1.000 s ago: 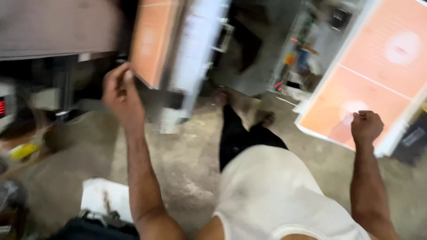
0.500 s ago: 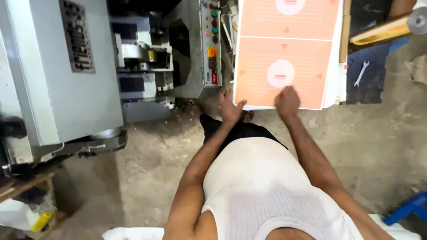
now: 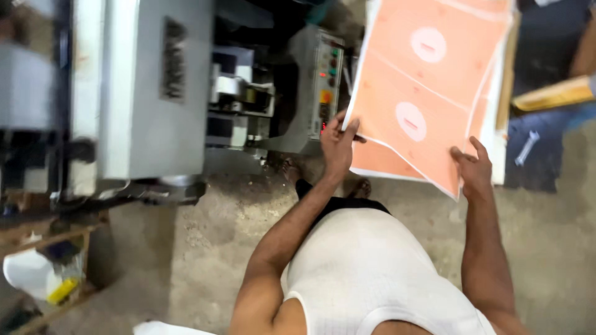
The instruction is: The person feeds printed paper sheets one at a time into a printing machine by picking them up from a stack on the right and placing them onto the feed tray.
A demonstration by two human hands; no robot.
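The left hand has its grip clamped on the lower left edge of a large orange printed sheet, the thumb lying on top of the sheet and the other fingers tucked beneath it. The right hand meets the sheet's lower right corner with fingers spread and slightly curled; the fingertips touch the edge, but whether that grip is pinched shut on the paper cannot be told.

The sheet is pale orange with a white border, divided by thin white lines into panels, each carrying a white oval with a small red mark at its centre. It is held tilted, lifted off a stack of like sheets whose orange corner and white edges show below and to the right of it. The stack lies on a worktop in front of the person, at upper right of the view.

Both forearms reach forward and up from the body, the left bent at the elbow, the right nearly straight. The person wears a white sleeveless vest and stands on a rough concrete floor.

Left of the sheet stands a grey machine with a control panel of coloured buttons just beside the left hand. A spanner lies on a dark blue surface to the right of the stack.
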